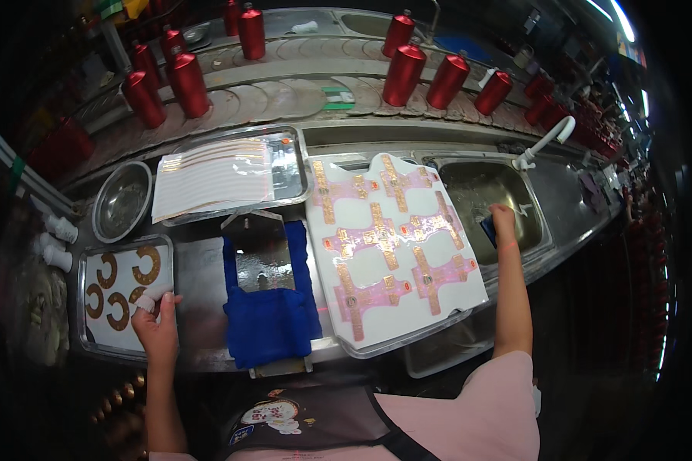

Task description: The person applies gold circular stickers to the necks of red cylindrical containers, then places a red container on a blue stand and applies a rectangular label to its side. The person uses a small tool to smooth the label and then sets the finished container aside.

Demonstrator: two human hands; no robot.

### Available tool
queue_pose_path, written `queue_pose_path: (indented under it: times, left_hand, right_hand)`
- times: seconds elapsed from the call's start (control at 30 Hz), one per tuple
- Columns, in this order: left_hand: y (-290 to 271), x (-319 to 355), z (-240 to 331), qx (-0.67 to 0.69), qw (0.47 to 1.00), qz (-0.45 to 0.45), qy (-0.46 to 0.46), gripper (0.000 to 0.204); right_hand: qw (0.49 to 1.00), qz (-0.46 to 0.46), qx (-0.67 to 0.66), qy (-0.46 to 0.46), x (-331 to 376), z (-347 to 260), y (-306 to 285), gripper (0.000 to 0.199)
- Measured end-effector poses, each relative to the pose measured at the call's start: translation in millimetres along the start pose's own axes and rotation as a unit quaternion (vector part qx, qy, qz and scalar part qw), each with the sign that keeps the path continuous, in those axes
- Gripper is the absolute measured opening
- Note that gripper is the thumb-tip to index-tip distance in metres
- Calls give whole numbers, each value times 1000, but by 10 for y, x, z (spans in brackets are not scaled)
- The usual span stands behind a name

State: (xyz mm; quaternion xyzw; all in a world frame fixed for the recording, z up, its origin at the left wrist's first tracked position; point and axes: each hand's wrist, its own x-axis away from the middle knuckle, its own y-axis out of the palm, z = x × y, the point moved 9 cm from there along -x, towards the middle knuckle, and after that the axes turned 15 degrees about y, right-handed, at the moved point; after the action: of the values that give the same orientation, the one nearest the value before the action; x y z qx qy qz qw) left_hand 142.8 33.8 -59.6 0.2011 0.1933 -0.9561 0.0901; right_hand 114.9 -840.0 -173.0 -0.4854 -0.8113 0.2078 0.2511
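Dark-blue flat piece (488,228), gripped in the right hand (503,220) at the rectangular metal sink's (507,180) left edge, probably wants steady pressure; whether the left hand (157,329), well leftward, holds anything, I can't tell.

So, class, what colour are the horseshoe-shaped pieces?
The pieces: golden brown, clearest in the head view.
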Motion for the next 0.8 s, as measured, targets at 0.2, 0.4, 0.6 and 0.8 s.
queue_pose_path:
  times: [0.2, 0.4, 0.6, 0.8]
  left_hand:
    - [30, -169, 270, -75, 994, -47, 68, 12]
    - [-119, -819, 252, 18, 999, -16, 44, 12]
    - [96, -2381, 268, -121, 972, 30, 201, 48]
    - [787, -4154, 105, -142, 951, 110, 252, 78]
  right_hand:
    - [963, 59, 51, -257, 623, -675, -102, 30]
    - [977, -89, -71, -182, 1128, -1234, 152, 42]
    - [912, -250, -296, 136, 1729, -980, 653, 44]
    - [834, -338, -388, 199, 2488, -723, 1001, 36]
